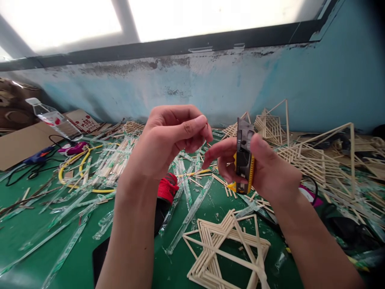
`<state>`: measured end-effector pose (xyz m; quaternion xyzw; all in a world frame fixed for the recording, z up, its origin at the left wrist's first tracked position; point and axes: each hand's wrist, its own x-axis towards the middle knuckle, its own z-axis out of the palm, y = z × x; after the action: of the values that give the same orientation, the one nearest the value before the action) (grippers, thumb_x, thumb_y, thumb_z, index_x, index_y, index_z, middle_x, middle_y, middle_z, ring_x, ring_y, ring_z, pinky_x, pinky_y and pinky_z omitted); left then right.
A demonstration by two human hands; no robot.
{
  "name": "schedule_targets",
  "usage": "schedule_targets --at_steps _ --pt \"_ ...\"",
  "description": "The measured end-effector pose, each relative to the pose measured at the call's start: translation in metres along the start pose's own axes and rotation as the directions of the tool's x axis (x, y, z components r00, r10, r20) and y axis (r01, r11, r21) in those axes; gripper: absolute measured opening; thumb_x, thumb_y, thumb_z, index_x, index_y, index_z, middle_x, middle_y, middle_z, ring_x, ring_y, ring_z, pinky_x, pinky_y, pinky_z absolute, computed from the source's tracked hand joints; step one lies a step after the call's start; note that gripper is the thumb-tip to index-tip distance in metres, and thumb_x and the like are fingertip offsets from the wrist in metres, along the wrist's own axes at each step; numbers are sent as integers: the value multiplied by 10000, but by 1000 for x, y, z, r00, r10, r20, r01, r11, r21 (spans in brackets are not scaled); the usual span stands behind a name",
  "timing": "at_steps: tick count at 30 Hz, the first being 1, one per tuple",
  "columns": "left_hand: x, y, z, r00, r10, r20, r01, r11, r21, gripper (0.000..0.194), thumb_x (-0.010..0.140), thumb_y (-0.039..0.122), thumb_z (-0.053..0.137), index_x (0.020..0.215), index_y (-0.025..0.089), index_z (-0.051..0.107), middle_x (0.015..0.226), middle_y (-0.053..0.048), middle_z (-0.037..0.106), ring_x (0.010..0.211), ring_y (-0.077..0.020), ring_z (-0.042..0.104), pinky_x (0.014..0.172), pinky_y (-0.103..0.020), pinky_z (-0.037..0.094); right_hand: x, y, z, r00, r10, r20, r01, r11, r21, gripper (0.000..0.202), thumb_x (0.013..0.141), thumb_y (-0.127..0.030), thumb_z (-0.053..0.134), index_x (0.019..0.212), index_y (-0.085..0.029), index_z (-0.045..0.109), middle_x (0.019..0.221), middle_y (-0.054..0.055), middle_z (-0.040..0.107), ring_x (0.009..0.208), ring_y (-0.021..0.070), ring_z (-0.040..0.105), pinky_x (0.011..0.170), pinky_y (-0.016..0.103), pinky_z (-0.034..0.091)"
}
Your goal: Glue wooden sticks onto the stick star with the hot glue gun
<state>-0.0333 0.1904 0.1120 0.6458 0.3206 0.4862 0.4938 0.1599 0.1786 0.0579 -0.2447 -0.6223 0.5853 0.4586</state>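
Note:
My left hand is raised over the middle of the table, thumb and index finger pinched together; whatever thin thing is between them is too small to make out. Close to its right, my right hand wraps round a black-and-yellow hand tool held upright, its exact kind unclear. The right index finger points toward the left fingertips. Below the hands lies a star-shaped lattice of stacked wooden sticks. A red-and-black object sits partly hidden behind my left wrist.
Clear plastic wrappers and loose sticks litter the green table. More stick lattices stand at the right. On the left are a yellow cord, a plastic bottle and a blue glue gun. A blue wall rises behind.

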Motion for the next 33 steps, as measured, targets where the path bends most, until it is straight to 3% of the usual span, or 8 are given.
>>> schedule_targets --at_steps 6,11,16,21,25,28,33 --pt "-2 4 0 999 -4 -34 6 998 63 226 863 229 672 653 159 717 658 -38 587 574 -85 490 477 -225 355 -3 4 -6 997 -50 56 56 992 -116 561 957 -660 486 1118 -206 773 1018 98 775 547 115 505 423 283 279" --pt "-3 5 0 999 -11 -41 14 996 85 212 836 228 676 640 158 718 688 -46 614 536 -73 410 445 -238 303 -4 2 -9 989 -135 65 149 919 -366 496 981 -607 507 1044 -204 787 789 44 694 585 126 497 475 270 339" --pt "-4 8 1 999 -35 -10 35 995 95 190 808 196 670 632 146 721 640 -38 571 510 -58 360 439 -231 271 -5 -11 -1 972 -192 135 234 745 -625 380 994 -469 562 802 -176 710 749 17 656 559 99 448 524 268 368" --pt "-4 9 2 999 -43 24 40 991 129 174 798 201 682 640 150 735 610 -29 557 489 -51 320 446 -245 247 -8 -16 3 924 -301 235 367 527 -767 386 1006 -476 533 832 -179 706 876 69 733 725 169 635 642 292 458" --pt "-6 10 2 1000 -2 14 0 986 168 180 803 178 663 642 164 741 617 -32 591 566 -92 475 502 -247 338 -11 -17 4 928 -307 212 327 396 -858 326 1009 -420 543 963 -156 729 891 81 746 766 192 662 667 309 471" --pt "-8 12 3 1000 21 20 -25 982 186 196 817 183 662 640 172 744 658 -38 648 668 -135 586 582 -262 433 -11 -18 5 927 -325 189 289 295 -911 332 1001 -421 555 909 -149 723 800 69 717 695 187 623 646 324 451" --pt "-9 14 6 1000 13 9 -15 985 170 181 811 181 680 649 178 761 670 -28 678 670 -138 598 645 -282 487 -15 -24 5 934 -308 179 264 260 -929 332 981 -455 585 918 -160 725 815 67 724 670 175 614 643 324 449"
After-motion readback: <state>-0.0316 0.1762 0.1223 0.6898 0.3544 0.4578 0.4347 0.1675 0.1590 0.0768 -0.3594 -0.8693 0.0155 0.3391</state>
